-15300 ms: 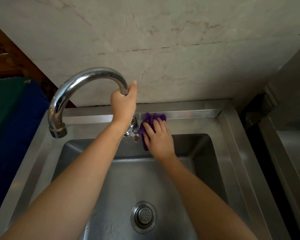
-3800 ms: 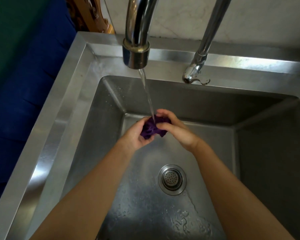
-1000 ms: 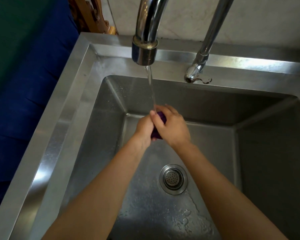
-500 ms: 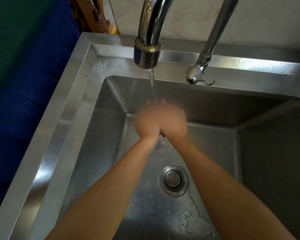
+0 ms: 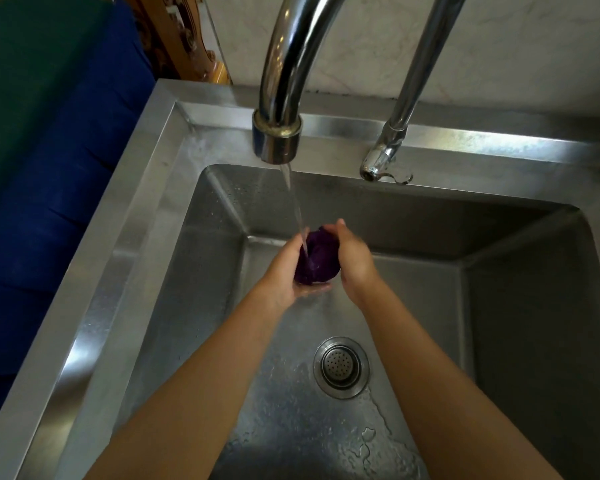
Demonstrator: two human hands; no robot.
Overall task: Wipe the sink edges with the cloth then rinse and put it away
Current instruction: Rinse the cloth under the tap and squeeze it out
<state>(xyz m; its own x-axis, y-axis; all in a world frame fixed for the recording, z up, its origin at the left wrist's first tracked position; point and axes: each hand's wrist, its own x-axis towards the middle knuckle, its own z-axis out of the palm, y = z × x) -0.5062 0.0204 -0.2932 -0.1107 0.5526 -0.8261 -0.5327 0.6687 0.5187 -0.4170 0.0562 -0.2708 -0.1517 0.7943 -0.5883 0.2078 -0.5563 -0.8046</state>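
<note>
A bunched purple cloth (image 5: 317, 259) is pressed between my left hand (image 5: 283, 271) and my right hand (image 5: 354, 259), inside the steel sink (image 5: 132, 258). The chrome faucet spout (image 5: 278, 136) hangs above, and a thin stream of water (image 5: 295, 206) falls from it onto the cloth. Both hands cup the cloth from either side, so its underside is hidden. Water drips below my left palm.
The round strainer drain (image 5: 341, 367) lies in the wet basin floor near my right forearm. The faucet's riser and handle (image 5: 385, 164) stand on the back ledge. A blue and green surface (image 5: 49, 168) borders the sink's left rim. Marble wall (image 5: 361, 43) behind.
My hands were blurred and pressed tight together over the cloth half a second ago; now they have parted a little and the purple cloth shows between them under the stream.
</note>
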